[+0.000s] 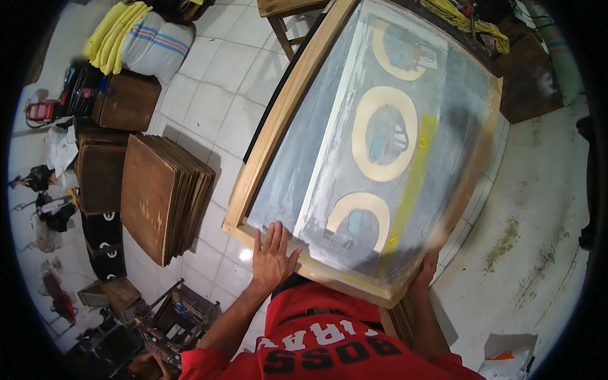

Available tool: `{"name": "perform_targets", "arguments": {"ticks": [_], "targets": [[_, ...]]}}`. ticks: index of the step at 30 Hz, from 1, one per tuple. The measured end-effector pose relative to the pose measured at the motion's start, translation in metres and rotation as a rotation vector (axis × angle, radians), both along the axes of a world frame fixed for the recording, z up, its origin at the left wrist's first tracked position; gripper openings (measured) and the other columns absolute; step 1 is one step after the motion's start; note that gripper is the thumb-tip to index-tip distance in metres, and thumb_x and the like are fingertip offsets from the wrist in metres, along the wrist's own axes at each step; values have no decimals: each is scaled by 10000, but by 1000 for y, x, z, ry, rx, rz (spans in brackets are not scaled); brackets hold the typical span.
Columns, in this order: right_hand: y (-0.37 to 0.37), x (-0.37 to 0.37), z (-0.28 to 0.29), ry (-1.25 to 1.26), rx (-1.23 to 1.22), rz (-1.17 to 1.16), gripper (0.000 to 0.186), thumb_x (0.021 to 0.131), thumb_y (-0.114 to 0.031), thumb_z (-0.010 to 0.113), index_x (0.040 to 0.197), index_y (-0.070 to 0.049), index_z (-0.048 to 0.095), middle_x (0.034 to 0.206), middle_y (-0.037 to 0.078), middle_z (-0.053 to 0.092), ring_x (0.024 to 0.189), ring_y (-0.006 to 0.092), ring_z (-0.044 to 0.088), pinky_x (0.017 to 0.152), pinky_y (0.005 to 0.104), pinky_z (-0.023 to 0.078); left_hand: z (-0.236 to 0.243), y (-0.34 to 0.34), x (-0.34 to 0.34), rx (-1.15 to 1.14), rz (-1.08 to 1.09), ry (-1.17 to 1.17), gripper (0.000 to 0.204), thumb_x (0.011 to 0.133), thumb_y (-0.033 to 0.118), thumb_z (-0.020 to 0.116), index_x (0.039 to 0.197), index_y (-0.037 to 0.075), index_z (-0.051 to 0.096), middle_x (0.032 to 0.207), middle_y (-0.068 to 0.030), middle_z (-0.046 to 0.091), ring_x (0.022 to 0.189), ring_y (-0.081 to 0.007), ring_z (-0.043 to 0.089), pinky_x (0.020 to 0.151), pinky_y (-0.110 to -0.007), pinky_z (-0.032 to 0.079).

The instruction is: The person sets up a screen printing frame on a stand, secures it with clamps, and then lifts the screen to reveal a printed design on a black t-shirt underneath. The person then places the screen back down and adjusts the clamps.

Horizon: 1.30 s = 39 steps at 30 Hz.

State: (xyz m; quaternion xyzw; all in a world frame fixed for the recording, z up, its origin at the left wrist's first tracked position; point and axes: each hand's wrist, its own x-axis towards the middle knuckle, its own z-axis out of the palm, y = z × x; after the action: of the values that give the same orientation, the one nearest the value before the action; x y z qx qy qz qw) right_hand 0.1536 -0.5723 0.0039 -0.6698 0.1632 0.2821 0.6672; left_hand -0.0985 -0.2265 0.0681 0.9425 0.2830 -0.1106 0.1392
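Red shirt (329,342) fills our lower view. Just beyond it, our left hand (272,256) lies flat, fingers spread, on the wooden screen-printing frame's (266,142) near rail. Our right hand (425,272) curls around its near corner. Grey mesh shows cream rings and a yellow stripe.

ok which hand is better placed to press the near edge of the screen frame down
Left, probably. The left hand lies flat on the wooden screen frame at its near rail. The right hand only grips the near right corner from the side.
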Motion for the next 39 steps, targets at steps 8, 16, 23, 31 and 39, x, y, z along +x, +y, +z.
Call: {"name": "perform_targets", "arguments": {"ticks": [8, 16, 23, 31, 39], "targets": [[-5, -8, 0, 70, -229, -91, 647, 1018, -392, 571, 1497, -8, 365, 1342, 163, 527, 1210, 290, 526, 1028, 427, 431, 14, 43, 27, -170, 36, -23, 421, 890, 261, 706, 1209, -9, 652, 1240, -225, 663, 1231, -359, 596, 1096, -511, 398], [5, 0, 24, 48, -212, 1, 665, 991, -379, 603, 1502, -20, 374, 1366, 160, 514, 1213, 280, 516, 1047, 419, 407, -10, 177, 43, -261, 668, -273, 772, 888, 321, 771, 1457, -57, 412, 1511, -300, 373, 1279, -389, 514, 1115, -493, 370], [1, 10, 19, 122, -14, -98, 684, 938, -256, 696, 1502, -25, 384, 1377, 149, 518, 1236, 266, 525, 1008, 405, 460, -47, 234, 42, -1058, 767, -108, 788, 860, 393, 797, 1345, -145, 485, 1198, -177, 642, 1092, -233, 608, 952, -340, 468], [-3, -3, 9, 28, 54, -172, 565, 909, -331, 755, 1334, -8, 572, 1144, 60, 657, 1011, 162, 615, 881, 328, 486, -78, 233, 26, -1195, 895, -333, 922, 873, 402, 789, 1420, -184, 333, 1352, -197, 580, 1269, -258, 529, 1108, -348, 367], [1, -4, 7, -52, 22, -171, 574, 907, -348, 756, 1335, -5, 585, 1158, 70, 666, 1036, 170, 620, 905, 319, 477, -65, 224, 32, -1383, 600, -305, 621, 998, 489, 576, 1415, 33, 522, 1354, -110, 606, 1242, -238, 567, 1057, -377, 442]]}}
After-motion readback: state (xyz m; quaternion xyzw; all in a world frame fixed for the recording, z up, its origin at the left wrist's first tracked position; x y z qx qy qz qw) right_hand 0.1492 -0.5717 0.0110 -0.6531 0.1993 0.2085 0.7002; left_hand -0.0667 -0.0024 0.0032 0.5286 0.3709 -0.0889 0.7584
